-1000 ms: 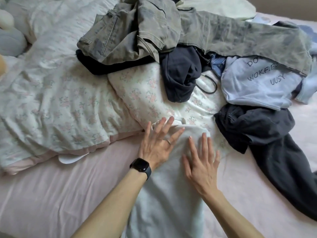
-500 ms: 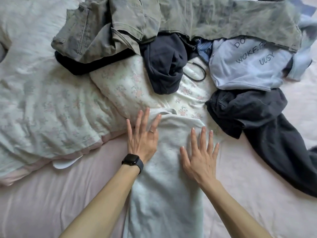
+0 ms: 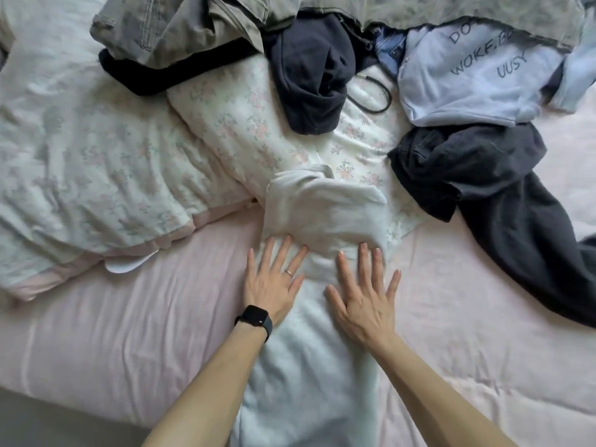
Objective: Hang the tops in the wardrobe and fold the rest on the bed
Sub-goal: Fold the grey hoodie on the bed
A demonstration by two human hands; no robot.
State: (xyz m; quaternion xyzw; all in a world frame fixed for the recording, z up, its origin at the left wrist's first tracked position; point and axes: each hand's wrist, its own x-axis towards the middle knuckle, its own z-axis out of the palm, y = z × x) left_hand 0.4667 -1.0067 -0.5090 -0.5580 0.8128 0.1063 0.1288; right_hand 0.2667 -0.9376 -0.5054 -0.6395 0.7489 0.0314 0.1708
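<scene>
A long pale white garment [image 3: 319, 214] lies lengthwise on the pink bed sheet [image 3: 467, 317], running from the floral duvet down to the near edge. My left hand [image 3: 274, 279] and my right hand [image 3: 364, 298] rest flat on it side by side, fingers spread, holding nothing. A pile of clothes lies beyond: grey-green jeans [image 3: 200, 24], a dark navy garment [image 3: 312, 75], a light blue printed top [image 3: 477, 75] and dark grey trousers [image 3: 503, 201] trailing to the right.
A floral duvet [image 3: 96, 162] is bunched over the left and middle of the bed. A black loop, like a hair tie or cord [image 3: 374, 95], lies on it by the navy garment. The bed's near edge shows at the lower left.
Both flat hands have slid down the white garment toward me, away from its far end. The view has tilted down, so the clothes pile sits higher in frame.
</scene>
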